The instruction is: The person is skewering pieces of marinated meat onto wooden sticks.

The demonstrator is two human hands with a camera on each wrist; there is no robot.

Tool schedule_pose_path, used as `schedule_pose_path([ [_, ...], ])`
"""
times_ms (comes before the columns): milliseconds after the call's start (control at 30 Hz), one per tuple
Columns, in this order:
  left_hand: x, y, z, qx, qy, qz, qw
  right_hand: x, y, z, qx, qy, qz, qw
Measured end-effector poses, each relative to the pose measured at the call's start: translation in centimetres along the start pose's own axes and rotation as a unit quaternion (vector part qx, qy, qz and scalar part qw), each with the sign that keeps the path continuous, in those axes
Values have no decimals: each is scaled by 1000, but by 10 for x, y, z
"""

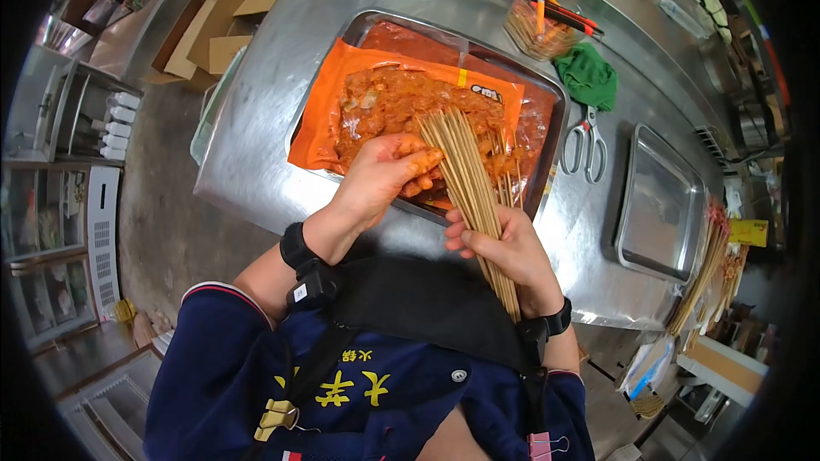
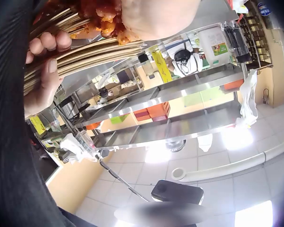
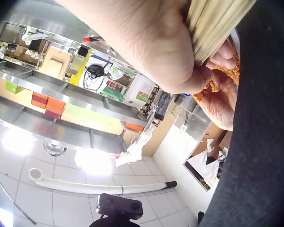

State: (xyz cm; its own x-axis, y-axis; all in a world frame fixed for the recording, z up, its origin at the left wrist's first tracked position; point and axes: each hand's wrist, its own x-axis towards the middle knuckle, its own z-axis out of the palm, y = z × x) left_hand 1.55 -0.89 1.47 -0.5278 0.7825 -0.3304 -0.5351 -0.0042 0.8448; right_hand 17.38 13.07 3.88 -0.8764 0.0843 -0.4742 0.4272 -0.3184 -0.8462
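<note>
A thick bundle of bamboo skewers (image 1: 465,175) slants across the front of a metal tray (image 1: 557,141). My right hand (image 1: 510,249) grips the bundle low down, thumb across it. My left hand (image 1: 382,172), smeared with orange sauce, is at the bundle's left side near its upper part, fingers curled and pinching a bit of marinated meat (image 2: 108,22). Under the hands, an orange bag (image 1: 320,111) with a clear window shows sauce-coated meat (image 1: 401,90). A few separate skewers (image 1: 510,188) lie right of the bundle, over the bag.
Right of the tray are scissors (image 1: 588,147), a green cloth (image 1: 587,75) and a clear tub (image 1: 523,30) with pens on it. A second metal tray (image 1: 662,205) stands farther right, with more sticks (image 1: 705,269) by the table edge. Cardboard boxes (image 1: 209,30) sit at back left.
</note>
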Motion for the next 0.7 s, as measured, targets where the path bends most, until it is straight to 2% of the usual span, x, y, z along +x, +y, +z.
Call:
schedule_pose_path([
  [200,-1,3,3,30,28,7,999,0,3,-1,65,59,8,996],
  [700,-2,4,6,15,30,12,999,0,-2,-2,54,63,53,995],
])
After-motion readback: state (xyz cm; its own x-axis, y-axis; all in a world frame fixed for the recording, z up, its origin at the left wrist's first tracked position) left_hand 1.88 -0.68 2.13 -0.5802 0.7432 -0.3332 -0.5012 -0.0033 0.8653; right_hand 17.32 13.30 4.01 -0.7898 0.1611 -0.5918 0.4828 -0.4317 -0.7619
